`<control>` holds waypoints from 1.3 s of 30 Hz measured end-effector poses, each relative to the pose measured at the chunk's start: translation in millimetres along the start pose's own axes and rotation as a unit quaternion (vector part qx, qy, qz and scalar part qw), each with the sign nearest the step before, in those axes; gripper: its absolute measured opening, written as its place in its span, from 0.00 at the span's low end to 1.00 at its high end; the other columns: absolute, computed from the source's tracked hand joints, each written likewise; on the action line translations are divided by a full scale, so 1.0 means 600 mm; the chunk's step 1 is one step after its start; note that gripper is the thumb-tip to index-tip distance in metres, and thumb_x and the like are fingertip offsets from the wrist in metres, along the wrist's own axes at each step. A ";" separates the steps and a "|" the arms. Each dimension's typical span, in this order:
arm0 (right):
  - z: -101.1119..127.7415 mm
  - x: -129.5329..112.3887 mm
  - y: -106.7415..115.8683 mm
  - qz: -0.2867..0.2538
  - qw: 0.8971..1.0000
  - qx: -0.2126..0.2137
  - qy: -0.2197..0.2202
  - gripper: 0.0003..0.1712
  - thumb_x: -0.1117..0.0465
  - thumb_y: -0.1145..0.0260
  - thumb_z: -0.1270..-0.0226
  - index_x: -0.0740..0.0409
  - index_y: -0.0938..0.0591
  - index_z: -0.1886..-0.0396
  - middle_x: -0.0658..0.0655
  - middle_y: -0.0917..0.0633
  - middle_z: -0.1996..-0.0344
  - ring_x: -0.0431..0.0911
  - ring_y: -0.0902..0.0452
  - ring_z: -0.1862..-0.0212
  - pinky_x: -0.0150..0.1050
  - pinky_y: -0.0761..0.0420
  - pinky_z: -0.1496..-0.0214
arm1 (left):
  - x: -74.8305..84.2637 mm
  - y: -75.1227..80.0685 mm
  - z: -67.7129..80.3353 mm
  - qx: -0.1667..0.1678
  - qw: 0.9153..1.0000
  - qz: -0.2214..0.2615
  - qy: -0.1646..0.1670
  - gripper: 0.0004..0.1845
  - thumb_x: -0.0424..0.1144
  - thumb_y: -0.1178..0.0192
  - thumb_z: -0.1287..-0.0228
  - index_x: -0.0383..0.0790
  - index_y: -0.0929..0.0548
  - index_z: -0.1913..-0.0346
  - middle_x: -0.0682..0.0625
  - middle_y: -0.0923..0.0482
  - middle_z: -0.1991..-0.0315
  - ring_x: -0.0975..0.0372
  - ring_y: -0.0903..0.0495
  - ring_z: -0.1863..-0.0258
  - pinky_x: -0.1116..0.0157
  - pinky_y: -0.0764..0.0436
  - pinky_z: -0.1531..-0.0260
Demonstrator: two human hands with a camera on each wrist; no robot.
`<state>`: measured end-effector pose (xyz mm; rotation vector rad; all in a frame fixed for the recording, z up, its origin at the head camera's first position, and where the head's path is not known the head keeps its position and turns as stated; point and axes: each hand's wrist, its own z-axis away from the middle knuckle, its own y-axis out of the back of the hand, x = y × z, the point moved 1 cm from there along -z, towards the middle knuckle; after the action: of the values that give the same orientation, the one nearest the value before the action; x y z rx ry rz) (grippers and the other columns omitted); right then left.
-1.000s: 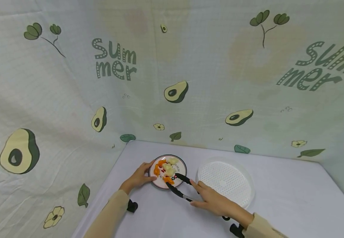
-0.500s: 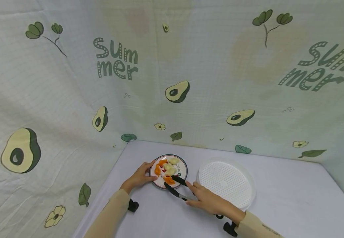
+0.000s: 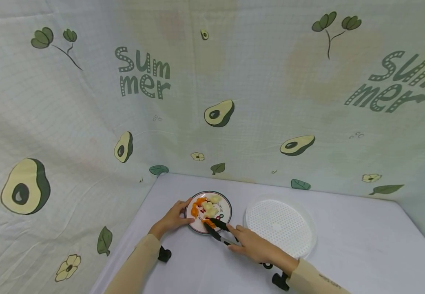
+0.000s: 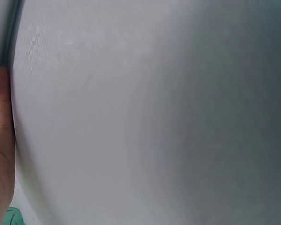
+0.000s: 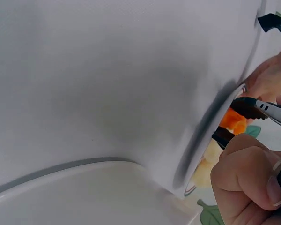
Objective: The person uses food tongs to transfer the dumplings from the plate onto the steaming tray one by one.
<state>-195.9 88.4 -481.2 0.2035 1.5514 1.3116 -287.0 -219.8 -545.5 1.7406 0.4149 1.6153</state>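
Observation:
A round white plate [image 3: 225,205] with a dark rim holds several orange and pale-yellow dumplings [image 3: 209,210]. At its left edge my left hand [image 3: 172,219] grips the rim, thumb toward the near side and fingers toward the far side. My right hand [image 3: 254,245] holds black-tipped tongs [image 3: 213,233], low over the plate's near right edge. The tong tips stand on either side of an orange dumpling [image 5: 234,120]; whether both press on it I cannot tell. In the left wrist view only part of the left hand [image 4: 2,140] shows, along the plate's edge.
A round white tray [image 3: 278,224] with a perforated base stands right of the plate, partly behind the right hand. The white-covered table [image 3: 359,237] meets a printed cloth [image 3: 249,134] at the back and left.
My right hand has moved the tongs left and down to the near orange dumpling, and their tips have drawn closer together. My left hand has stayed on the plate's rim.

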 end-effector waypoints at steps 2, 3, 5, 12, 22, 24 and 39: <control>0.000 -0.002 0.001 0.002 1.000 0.002 -0.003 0.40 0.46 0.38 0.27 0.64 0.35 0.26 0.63 0.21 0.47 0.45 0.25 0.56 0.44 0.21 0.59 | 0.001 0.000 0.001 0.000 1.000 0.000 0.000 0.45 0.40 0.26 0.42 0.38 0.38 0.24 0.41 0.30 0.46 0.47 0.27 0.45 0.45 0.33 0.38; 0.001 -0.002 0.001 0.004 1.000 0.003 -0.003 0.39 0.46 0.37 0.27 0.64 0.34 0.26 0.64 0.22 0.45 0.45 0.25 0.55 0.45 0.21 0.57 | 0.002 0.001 0.001 0.000 1.000 0.000 -0.001 0.45 0.39 0.26 0.42 0.37 0.38 0.24 0.40 0.30 0.46 0.47 0.27 0.45 0.45 0.32 0.38; 0.001 -0.003 0.001 0.000 1.000 0.004 -0.002 0.39 0.47 0.37 0.28 0.65 0.34 0.26 0.64 0.21 0.46 0.45 0.25 0.57 0.45 0.21 0.58 | 0.003 0.001 0.001 -0.001 1.000 0.001 0.005 0.45 0.39 0.26 0.42 0.38 0.38 0.24 0.40 0.30 0.45 0.47 0.27 0.45 0.45 0.32 0.38; 0.010 0.000 0.005 -0.009 1.000 0.013 -0.004 0.39 0.47 0.38 0.27 0.64 0.35 0.26 0.63 0.22 0.45 0.44 0.27 0.60 0.42 0.24 0.63 | 0.001 0.000 0.000 0.003 1.000 0.006 0.014 0.45 0.39 0.26 0.42 0.40 0.37 0.24 0.43 0.30 0.47 0.48 0.27 0.44 0.46 0.33 0.37; 0.034 0.003 0.034 -0.019 0.998 0.060 0.000 0.39 0.46 0.41 0.25 0.62 0.39 0.23 0.74 0.30 0.35 0.65 0.31 0.35 0.61 0.27 0.42 | 0.000 0.000 0.001 0.002 1.000 0.007 0.011 0.45 0.39 0.26 0.42 0.40 0.37 0.24 0.43 0.30 0.47 0.48 0.27 0.44 0.46 0.32 0.38; 0.043 0.005 0.043 -0.019 0.998 0.066 -0.006 0.40 0.45 0.42 0.24 0.61 0.39 0.23 0.74 0.32 0.34 0.66 0.34 0.34 0.63 0.30 0.40 | 0.000 0.000 0.002 -0.001 1.000 0.008 0.010 0.45 0.39 0.26 0.42 0.39 0.37 0.24 0.42 0.30 0.46 0.48 0.27 0.44 0.46 0.32 0.38; 0.118 0.060 0.110 0.011 0.991 0.129 -0.016 0.41 0.45 0.44 0.23 0.68 0.40 0.24 0.79 0.33 0.34 0.74 0.39 0.33 0.68 0.34 0.40 | 0.002 -0.003 0.001 -0.001 1.000 -0.001 0.014 0.46 0.39 0.26 0.43 0.39 0.37 0.24 0.41 0.29 0.45 0.46 0.26 0.43 0.46 0.32 0.38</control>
<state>-187.7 182.4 -438.9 0.4038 1.6934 1.1165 -285.6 -218.3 -545.8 1.7171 0.4268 1.6392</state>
